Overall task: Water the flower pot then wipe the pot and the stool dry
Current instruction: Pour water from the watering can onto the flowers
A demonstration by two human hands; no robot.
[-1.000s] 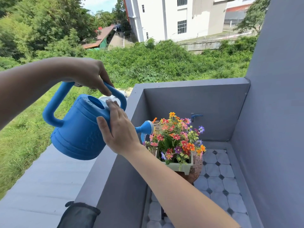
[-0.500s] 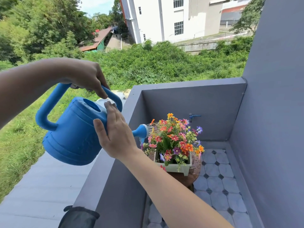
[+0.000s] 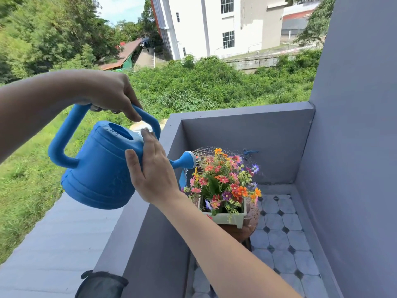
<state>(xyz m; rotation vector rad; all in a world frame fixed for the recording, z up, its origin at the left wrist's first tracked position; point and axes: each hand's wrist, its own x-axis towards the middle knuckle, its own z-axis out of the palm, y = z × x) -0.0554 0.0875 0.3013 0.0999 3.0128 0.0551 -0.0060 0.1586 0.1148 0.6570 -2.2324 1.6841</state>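
A blue watering can (image 3: 96, 168) is tilted toward the right, held in the air above the grey parapet wall. My left hand (image 3: 107, 93) grips its top handle. My right hand (image 3: 154, 171) lies flat against the can's side near the spout, fingers straight. Water sprays from the rose head (image 3: 190, 159) over the colourful flowers (image 3: 223, 181). They stand in a pale green rectangular pot (image 3: 227, 218) on a round brown wooden stool (image 3: 247, 229), which shows water drops.
The grey parapet wall (image 3: 137, 222) runs below the can, and a tall grey wall (image 3: 354, 147) closes the right side. A blue tap (image 3: 249, 152) sticks out of the back wall. The floor (image 3: 285, 250) is tiled. A dark cloth (image 3: 101, 284) lies on the wall's top at the bottom.
The can has tipped further toward the flowers, and the spray from the rose head has grown stronger. Both hands kept their places on the can.
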